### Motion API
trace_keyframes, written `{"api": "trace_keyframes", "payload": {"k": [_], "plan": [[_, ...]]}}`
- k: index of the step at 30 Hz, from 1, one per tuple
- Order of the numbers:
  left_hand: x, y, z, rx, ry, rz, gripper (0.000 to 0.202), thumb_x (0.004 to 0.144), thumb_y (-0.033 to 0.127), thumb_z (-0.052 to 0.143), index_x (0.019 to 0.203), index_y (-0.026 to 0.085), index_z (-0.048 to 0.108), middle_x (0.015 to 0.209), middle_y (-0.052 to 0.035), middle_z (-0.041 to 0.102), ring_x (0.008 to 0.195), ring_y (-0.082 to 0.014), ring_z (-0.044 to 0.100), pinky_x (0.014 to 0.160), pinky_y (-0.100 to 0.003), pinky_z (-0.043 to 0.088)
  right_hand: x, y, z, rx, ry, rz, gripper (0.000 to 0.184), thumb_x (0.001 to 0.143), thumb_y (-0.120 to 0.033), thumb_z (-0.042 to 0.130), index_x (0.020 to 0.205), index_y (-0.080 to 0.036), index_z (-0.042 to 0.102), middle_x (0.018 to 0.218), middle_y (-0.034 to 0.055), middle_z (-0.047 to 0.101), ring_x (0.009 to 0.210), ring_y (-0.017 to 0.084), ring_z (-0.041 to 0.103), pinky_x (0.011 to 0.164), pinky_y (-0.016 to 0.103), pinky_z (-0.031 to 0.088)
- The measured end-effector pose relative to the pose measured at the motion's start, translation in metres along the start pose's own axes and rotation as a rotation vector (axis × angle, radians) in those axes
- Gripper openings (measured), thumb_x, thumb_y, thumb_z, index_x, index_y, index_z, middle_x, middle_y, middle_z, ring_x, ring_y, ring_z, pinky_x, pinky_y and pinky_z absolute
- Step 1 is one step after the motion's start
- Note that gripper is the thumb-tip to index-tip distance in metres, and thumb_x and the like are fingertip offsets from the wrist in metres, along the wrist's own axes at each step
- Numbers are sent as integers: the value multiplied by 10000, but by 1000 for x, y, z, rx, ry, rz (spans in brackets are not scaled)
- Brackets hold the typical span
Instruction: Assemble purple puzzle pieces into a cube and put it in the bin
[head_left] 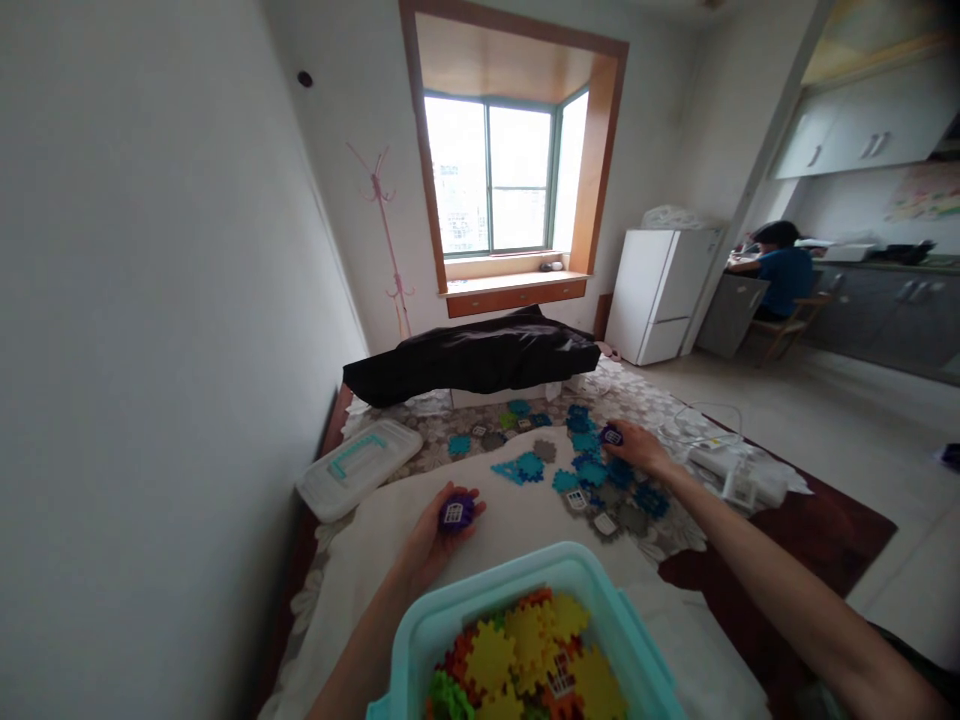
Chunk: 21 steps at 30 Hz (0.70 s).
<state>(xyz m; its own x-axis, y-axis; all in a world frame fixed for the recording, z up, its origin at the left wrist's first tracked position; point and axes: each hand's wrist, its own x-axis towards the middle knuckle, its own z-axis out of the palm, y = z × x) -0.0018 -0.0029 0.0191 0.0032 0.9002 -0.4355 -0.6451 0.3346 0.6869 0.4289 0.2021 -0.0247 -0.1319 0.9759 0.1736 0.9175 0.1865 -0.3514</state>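
Note:
In my left hand (439, 530) lies a purple gear-shaped toy piece (457, 512) with a white window pattern, fingers curled round it. Farther off to the right, my right hand (637, 446) grips another purple gear piece (612, 436) with a similar white pattern, above a pile of blue gear pieces (589, 468). Grey gear pieces (632, 518) lie at the near side of that pile, some with white window inserts (604, 524). Close to me, a turquoise bin (420, 640) holds yellow gear pieces (491, 655) with orange, red and green ones among them.
A clear lid (360, 468) with a turquoise handle lies at the table's left. Black cloth (480, 355) covers something at the far end. White appliance-like items (739, 485) stand at the right edge. A white fridge (660, 290) and a seated person (784, 278) are beyond.

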Motion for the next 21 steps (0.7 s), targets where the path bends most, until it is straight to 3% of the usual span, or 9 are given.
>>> {"api": "trace_keyframes", "payload": {"k": [3,5,8,11,14,16,18,21], "plan": [[5,-1,-3,-19,-21,-5,223,999,316,621,1072,110,664,1262,-179,713,1063,-323,756,612,-318,688,3,-8,-10,198,86,105,520,808,-470,701,1260,-211,698,1277,141,729,1199,348,668,1011,418,510],[7,-1,-4,-19,-30,-8,237,999,328,620,1080,109,658,1275,-183,704,1078,-335,749,648,-341,693,-2,-28,-11,484,91,141,505,828,-501,664,1235,-202,685,1228,137,746,1092,319,711,910,401,558],[5,-2,-2,-13,-47,-21,270,996,351,622,1113,109,647,1283,-191,696,1073,-337,748,688,-362,692,-19,-82,-3,1019,-131,89,448,880,-539,609,1178,-206,636,1128,125,771,771,240,735,622,338,563],[0,-1,1,-13,-68,-27,293,1000,368,613,1140,111,637,1276,-187,696,1065,-328,748,737,-377,687,-41,-155,12,1358,-423,34,387,908,-574,586,998,-197,597,897,108,779,618,196,701,514,288,529],[-3,-1,1,-10,-84,-26,310,1013,389,584,1137,109,633,1227,-190,713,1043,-314,752,756,-377,679,-57,-222,26,1315,-633,-72,416,885,-620,634,930,-216,549,618,10,690,440,155,604,400,235,441],[-2,-1,0,1,-106,-26,345,1025,413,554,1159,105,630,1177,-200,727,1001,-298,761,747,-365,674,-63,-255,34,1166,-673,-222,446,885,-648,637,934,-210,568,501,-37,609,375,131,538,364,207,384],[-1,-1,-1,19,-143,-27,400,1035,446,522,1193,94,630,1105,-203,743,940,-281,768,738,-355,669,-65,-277,41,1055,-691,-340,464,900,-648,623,1025,-202,605,469,-62,571,355,114,500,352,192,352],[1,-2,-2,30,-164,-23,422,1039,452,512,1189,81,646,1046,-194,754,857,-249,769,714,-326,664,-65,-290,45,918,-704,-443,488,931,-607,605,1217,-212,622,490,-67,579,359,111,496,349,191,341]]}}
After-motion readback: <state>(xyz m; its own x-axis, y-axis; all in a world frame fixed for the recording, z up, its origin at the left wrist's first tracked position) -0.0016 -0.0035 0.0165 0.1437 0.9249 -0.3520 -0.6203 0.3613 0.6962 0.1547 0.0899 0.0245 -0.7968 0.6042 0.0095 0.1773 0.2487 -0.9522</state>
